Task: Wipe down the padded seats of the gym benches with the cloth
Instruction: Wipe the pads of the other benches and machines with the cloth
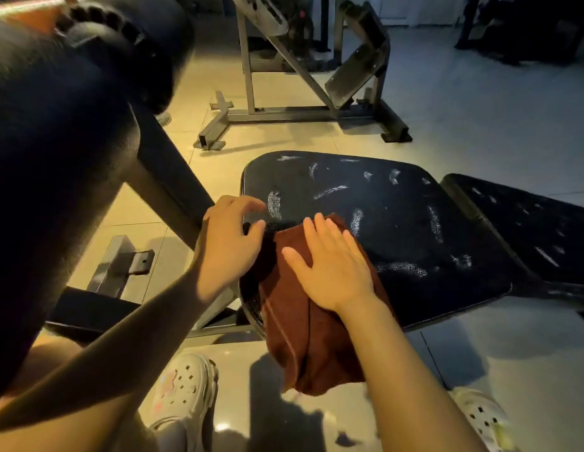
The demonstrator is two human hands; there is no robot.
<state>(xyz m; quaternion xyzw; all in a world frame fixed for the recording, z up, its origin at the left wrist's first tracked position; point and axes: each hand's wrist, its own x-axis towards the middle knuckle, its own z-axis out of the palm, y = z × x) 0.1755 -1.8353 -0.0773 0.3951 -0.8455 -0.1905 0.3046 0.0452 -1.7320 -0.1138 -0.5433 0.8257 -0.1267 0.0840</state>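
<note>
1. Brown terry cloth (303, 308) lies over the near left corner of the black padded seat (398, 230), and its loose end hangs off the front edge towards the floor
2. Flat on top of it rests the right hand (330, 262), fingers straight and slightly spread; the broad palm contact looks meant to press the fabric against the vinyl so a sweep would carry it along
3. At the seat's left edge the left hand (232, 233) hovers with fingers curled and thumb close to the fingertips; whether it pinches the cloth's dark corner or only steadies the seat rim I cannot tell
4. Worn vinyl covers the seat, a rounded rectangle with pale cracked patches scattered across it; most of its surface lies beyond the cloth, so I judge the wiping here is far from done
5. Right of the seat, a second dark pad (525, 230) of the same bench shows similar pale scuffs
6. Grey steel tubing forms the frame of another bench (284, 112) farther back on the glossy tiled floor (480, 102)
7. Pale perforated clogs (183, 389) show at the bottom, close in front of the seat
</note>
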